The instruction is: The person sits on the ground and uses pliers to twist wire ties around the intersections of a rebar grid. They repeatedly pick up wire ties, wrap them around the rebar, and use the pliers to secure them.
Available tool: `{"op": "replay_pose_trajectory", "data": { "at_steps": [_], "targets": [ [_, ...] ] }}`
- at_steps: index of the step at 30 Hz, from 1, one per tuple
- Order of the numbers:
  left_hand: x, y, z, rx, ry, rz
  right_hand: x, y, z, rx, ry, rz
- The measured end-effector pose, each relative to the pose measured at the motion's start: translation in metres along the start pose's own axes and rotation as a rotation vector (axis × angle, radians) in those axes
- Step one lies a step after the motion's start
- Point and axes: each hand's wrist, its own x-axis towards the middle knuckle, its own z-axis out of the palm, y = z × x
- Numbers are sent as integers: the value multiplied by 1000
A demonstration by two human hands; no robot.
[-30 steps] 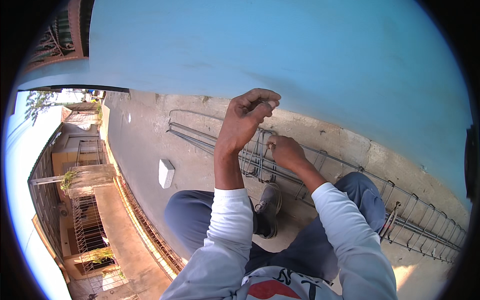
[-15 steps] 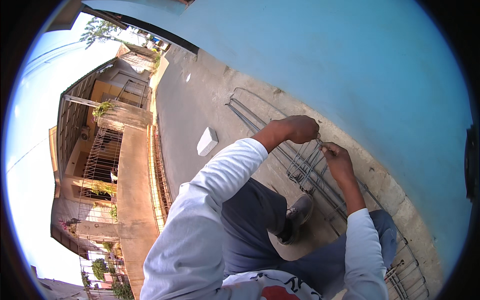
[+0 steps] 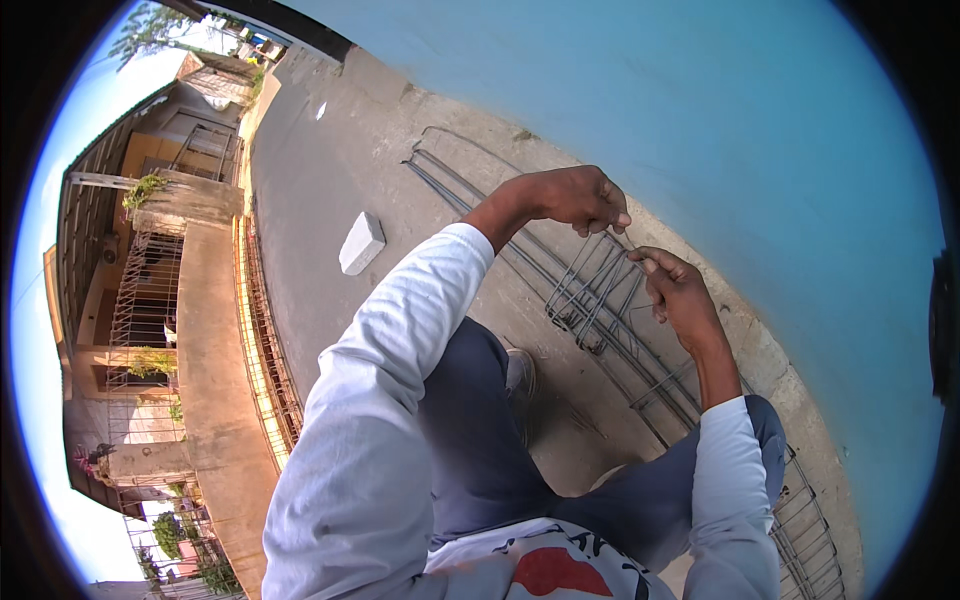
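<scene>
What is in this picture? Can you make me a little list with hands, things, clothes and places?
Left hand: fingers curled, close to the other hand; anything held is too small to tell
Right hand: index finger and thumb near each other; grip unclear
Nearest thing: long grey metal-rod frame with bent loops, lying on grey concrete ground
Beside the frame: smooth blue wall
Left of the frame: white box-shaped block
Clothes: white long-sleeved shirt, dark blue-grey trousers
Far left: tan building
</scene>
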Motion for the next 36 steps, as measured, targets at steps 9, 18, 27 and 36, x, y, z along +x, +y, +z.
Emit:
{"op": "replay_pose_trajectory", "data": {
  "at_steps": [9,18,27,36],
  "targets": [
    [69,16,44,100,-312,336,-68,9,-32,-153,165,224],
    [112,41,114,-202,-206,466,-150,-15,-97,-339,525,360],
    [156,8,217,658,-574,661,-222,124,-90,176,850,637],
    [148,-22,282,1303,-767,483,-154,274,55,339,1101,500]
  ]
}}
